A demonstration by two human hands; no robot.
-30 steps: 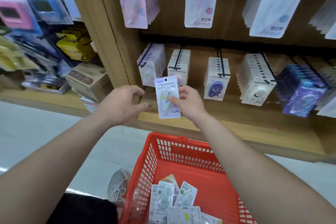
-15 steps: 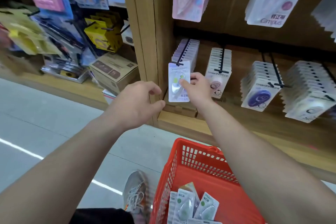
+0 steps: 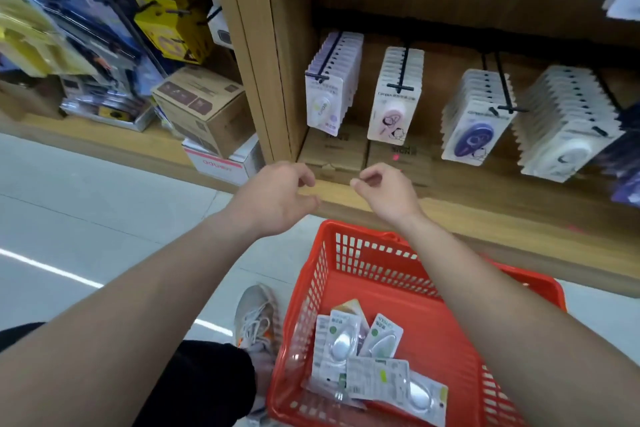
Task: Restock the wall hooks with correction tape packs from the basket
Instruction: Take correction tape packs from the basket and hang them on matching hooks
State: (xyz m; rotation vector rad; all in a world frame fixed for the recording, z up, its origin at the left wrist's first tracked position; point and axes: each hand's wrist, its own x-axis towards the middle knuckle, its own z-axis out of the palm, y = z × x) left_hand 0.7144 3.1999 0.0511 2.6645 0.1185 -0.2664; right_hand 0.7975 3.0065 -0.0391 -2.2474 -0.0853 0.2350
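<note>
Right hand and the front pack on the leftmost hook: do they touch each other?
Apart. The head view shows the right hand below the front pack, with brown boxes visible in the gap between them.

Wooden shelving (image 3: 258,62) stands on a pale tiled floor (image 3: 104,215).

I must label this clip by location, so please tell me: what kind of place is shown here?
Probably a stationery shop. Rows of correction tape packs hang on black wall hooks, a red basket stands on the floor, and cardboard stock boxes sit on a low shelf.
</note>
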